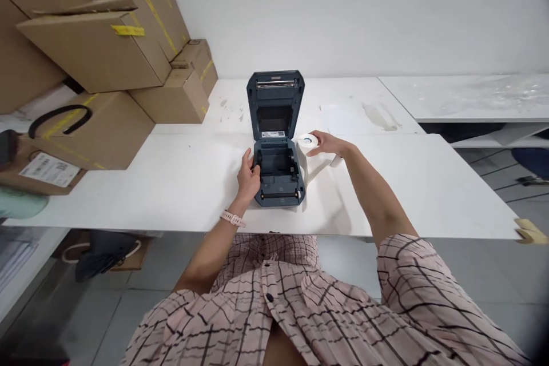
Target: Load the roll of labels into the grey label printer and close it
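A dark label printer stands on the white table with its lid raised and its inner compartment exposed. My left hand holds the printer's left side, thumb over the rim and fingers along the outer wall. Just right of the printer, a white paper roll stands on end, a loose strip hanging from it. My right hand has its fingers wrapped round the roll's right side. A small piece beside that hand is too unclear to name.
Cardboard boxes are piled at the back left of the white table. A box with a label and a black loop sits lower left. Clear plastic lies at the far right. A beige foam piece caps the right front corner.
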`<state>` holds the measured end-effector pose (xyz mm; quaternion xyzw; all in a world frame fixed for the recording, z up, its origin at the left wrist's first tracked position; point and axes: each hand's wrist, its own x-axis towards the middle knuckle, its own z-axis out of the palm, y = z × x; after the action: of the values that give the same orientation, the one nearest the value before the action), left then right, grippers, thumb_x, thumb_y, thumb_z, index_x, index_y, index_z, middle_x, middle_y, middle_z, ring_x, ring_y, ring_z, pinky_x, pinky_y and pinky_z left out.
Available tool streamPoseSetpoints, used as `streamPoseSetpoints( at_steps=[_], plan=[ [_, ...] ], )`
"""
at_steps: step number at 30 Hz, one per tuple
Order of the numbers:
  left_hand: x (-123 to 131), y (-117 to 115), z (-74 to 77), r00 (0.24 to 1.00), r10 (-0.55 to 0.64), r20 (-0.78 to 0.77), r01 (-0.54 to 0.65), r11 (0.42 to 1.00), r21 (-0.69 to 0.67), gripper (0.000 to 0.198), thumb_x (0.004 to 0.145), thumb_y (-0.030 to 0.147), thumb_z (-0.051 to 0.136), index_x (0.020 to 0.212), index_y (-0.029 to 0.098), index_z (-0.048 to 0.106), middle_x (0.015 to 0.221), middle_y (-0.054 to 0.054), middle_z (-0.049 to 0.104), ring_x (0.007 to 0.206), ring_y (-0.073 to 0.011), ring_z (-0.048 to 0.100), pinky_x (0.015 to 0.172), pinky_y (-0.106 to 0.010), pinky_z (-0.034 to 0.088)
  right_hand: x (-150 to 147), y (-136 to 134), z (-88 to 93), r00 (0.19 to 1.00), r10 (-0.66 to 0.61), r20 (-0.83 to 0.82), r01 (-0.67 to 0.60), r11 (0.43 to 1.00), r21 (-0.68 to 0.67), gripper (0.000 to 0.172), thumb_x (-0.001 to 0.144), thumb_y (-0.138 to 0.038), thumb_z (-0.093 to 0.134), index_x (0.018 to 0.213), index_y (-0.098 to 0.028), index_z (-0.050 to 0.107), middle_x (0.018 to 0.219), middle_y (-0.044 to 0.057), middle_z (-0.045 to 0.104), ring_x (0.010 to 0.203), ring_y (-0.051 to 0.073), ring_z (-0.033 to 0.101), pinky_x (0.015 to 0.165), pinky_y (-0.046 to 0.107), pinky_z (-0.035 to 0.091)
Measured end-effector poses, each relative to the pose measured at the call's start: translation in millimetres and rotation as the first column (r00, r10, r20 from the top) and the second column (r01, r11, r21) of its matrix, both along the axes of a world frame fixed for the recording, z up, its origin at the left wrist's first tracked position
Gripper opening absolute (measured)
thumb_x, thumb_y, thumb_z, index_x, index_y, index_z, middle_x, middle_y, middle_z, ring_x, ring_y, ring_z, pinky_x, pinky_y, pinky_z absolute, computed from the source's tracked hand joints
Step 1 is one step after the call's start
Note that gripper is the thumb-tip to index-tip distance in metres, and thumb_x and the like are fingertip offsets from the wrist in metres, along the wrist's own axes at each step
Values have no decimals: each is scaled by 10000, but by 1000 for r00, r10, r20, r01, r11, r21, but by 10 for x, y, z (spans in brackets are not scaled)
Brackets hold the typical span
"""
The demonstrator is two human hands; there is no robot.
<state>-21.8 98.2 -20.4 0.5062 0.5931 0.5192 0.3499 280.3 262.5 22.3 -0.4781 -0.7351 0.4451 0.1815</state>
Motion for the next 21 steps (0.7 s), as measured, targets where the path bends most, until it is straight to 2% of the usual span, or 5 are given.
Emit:
streamPoseSetpoints(
  at_steps=[4, 7, 10, 13, 21],
  plan=[
    [23, -11, 21, 999, 21, 32, -19, 999, -51, 643, 982, 283, 563, 1591, 304, 357, 1532, -120, 619, 1408, -269, 595, 1220, -548, 391, 103, -176, 179, 948, -109, -300, 109, 994, -17, 773, 636, -459, 890, 1295, -224, 563, 1192, 88, 728, 1061, 292, 695, 966, 436, 573],
    [29, 11, 11, 997, 44, 59, -40, 997, -68, 649, 959, 247, 580, 1573, 308, 381, 1526, -102, 627, 1424, -265, 583, 1239, -540, 371, -30, -367, 512, 920, 5, -392, 31, 996, 86, 776, 656, -484, 874, 1314, -235, 547, 1288, 98, 701, 1145, 309, 682, 991, 422, 562],
    [38, 32, 8, 995, 69, 72, -63, 994, -89, 657, 944, 196, 572, 1569, 293, 393, 1536, -102, 617, 1455, -263, 554, 1262, -533, 342, -410, -559, 848, 964, 232, -128, -200, 955, 221, 712, 661, -498, 880, 1260, -242, 593, 1278, 85, 699, 1165, 328, 667, 994, 452, 554],
    [55, 19, 37, 993, 70, 94, -61, 994, -93, 669, 950, 181, 549, 1586, 291, 373, 1543, -101, 612, 1453, -268, 555, 1259, -532, 351, -865, -665, 1002, 895, 364, 259, -425, 873, 240, 679, 645, -488, 870, 1227, -257, 607, 1209, 78, 711, 1059, 322, 686, 921, 462, 567],
    [82, -57, 160, 993, 88, 73, -79, 989, -122, 701, 935, 192, 568, 1598, 296, 368, 1514, -87, 640, 1416, -282, 584, 1245, -514, 365, -1437, -623, 819, 640, 314, 701, -530, 841, 107, 665, 660, -465, 847, 1219, -218, 587, 1183, 128, 721, 1017, 357, 702, 760, 408, 529]
  ],
)
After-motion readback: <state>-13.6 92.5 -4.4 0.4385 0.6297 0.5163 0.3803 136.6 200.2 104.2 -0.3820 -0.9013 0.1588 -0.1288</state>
